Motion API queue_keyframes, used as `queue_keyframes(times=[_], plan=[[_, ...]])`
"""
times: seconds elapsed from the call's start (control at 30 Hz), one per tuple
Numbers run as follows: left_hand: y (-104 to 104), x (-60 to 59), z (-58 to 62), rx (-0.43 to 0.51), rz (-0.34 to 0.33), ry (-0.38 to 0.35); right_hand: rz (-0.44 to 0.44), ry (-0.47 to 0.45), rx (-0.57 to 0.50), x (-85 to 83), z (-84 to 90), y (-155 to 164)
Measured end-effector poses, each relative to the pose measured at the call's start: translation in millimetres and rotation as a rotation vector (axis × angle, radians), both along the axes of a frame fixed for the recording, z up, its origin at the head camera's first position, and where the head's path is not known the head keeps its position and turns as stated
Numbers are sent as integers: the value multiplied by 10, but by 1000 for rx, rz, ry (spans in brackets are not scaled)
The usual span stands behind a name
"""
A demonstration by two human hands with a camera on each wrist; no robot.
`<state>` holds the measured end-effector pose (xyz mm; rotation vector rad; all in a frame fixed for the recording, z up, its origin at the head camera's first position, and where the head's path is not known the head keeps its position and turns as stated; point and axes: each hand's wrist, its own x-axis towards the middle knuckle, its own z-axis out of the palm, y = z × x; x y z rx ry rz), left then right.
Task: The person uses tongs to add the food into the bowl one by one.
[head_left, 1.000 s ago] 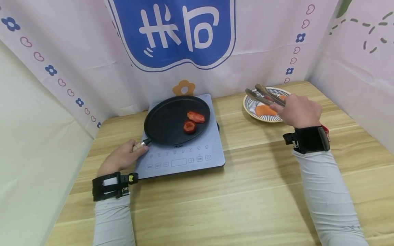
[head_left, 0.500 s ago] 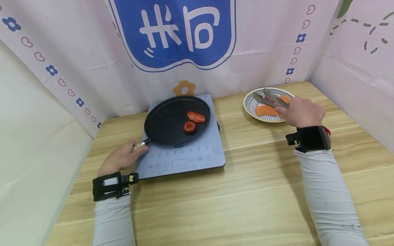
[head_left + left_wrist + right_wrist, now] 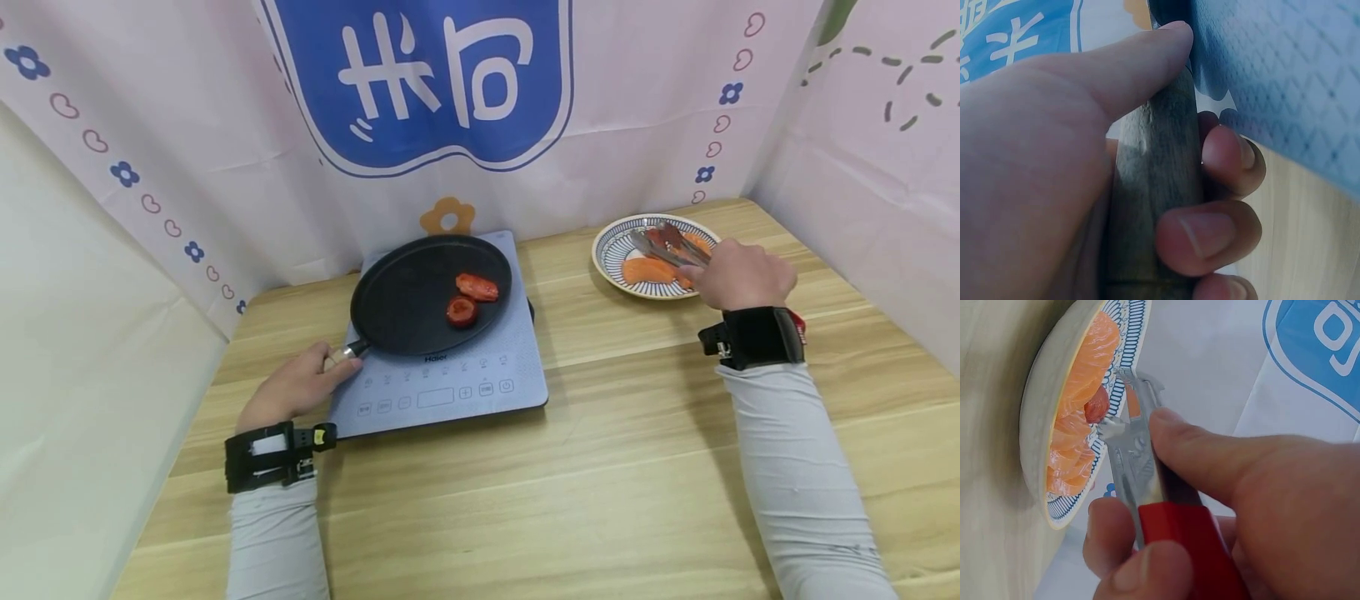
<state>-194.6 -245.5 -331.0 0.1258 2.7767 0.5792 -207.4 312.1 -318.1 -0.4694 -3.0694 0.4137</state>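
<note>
In the head view my left hand (image 3: 296, 387) grips the wooden handle (image 3: 1150, 169) of a flat black frying pan (image 3: 405, 292), fingers curled round it and thumb along the top. Two glossy red food pieces lie in the pan: a round one (image 3: 461, 312) and a longer one (image 3: 477, 287). My right hand (image 3: 746, 275) holds metal tongs (image 3: 1135, 450) with a red grip (image 3: 1191, 544). Their tips stand apart over a patterned plate (image 3: 611, 260), beside a small red piece (image 3: 1097, 405); contact is unclear. Orange slices resembling salmon (image 3: 1088, 359) lie on the plate.
The pan sits on a grey Haier induction cooktop (image 3: 442, 412) with touch controls at its front. Under everything is a wood-grain table (image 3: 480, 508). A printed cloth (image 3: 247, 167) hangs behind the table, close to the cooktop's and plate's far sides.
My right hand has shifted slightly right, and the tongs have come down from above the plate to the food on it. My left hand and the pan have stayed put.
</note>
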Motion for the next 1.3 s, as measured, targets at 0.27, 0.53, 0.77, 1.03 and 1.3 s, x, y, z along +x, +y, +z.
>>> queue_keyframes(times=[0.27, 0.53, 0.77, 1.03, 1.3], plan=[[-29, -31, -26, 0, -7, 0, -22, -38, 14, -26, -21, 1], [-21, -26, -20, 6, 0, -5, -28, -41, 16, -81, -102, -21], [-22, -28, -27, 1, 3, -6, -20, -24, 3, -111, -132, -36], [-26, -30, -35, 5, -5, 5, -6, -14, 6, -123, -165, -42], [-19, -19, -21, 13, 3, -6, -8, -3, -3, -133, -197, -24]])
